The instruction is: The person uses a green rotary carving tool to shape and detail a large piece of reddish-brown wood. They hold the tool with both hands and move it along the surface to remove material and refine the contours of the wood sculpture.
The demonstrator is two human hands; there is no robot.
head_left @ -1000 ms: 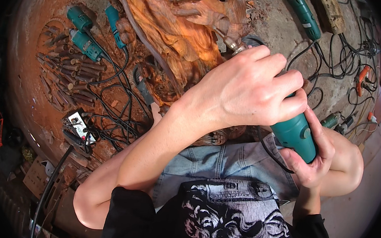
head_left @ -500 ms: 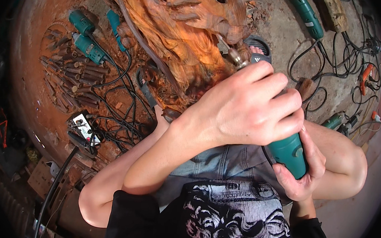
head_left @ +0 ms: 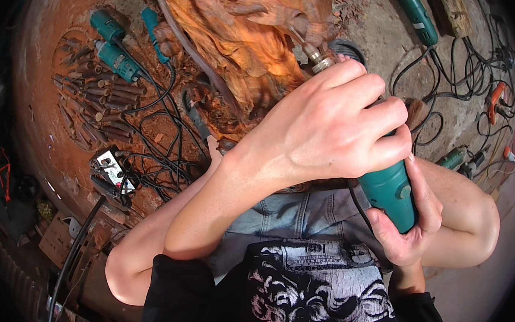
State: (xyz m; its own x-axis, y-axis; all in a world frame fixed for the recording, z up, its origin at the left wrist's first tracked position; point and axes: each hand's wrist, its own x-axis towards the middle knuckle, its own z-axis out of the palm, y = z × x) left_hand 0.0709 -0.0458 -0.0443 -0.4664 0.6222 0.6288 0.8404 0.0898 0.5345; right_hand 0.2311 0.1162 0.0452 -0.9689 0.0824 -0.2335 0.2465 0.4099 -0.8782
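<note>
A teal die grinder (head_left: 390,192) slants across my lap, its metal collet (head_left: 319,58) pointing up and to the left. Near the collet, my left hand (head_left: 336,128) wraps over the front of the body with curled fingers. Lower down, my right hand (head_left: 412,237) grips the rear end, thumb on one side and fingers on the other. The bit, partly blurred, meets the right side of an orange-brown wood carving (head_left: 248,54) with flowing ridges and hollows. My left hand and forearm hide the lower part of the carving.
On the left floor lie many carving tools (head_left: 102,97), two teal power tools (head_left: 118,62) and a white power strip (head_left: 114,171) amid tangled black cords. Another teal grinder (head_left: 417,19), a wood block (head_left: 450,16), more cords and an orange-handled tool (head_left: 495,102) are at the right.
Both hands and the die grinder have shifted slightly; the collet is a little higher and further left along the carving. My grip looks the same.
</note>
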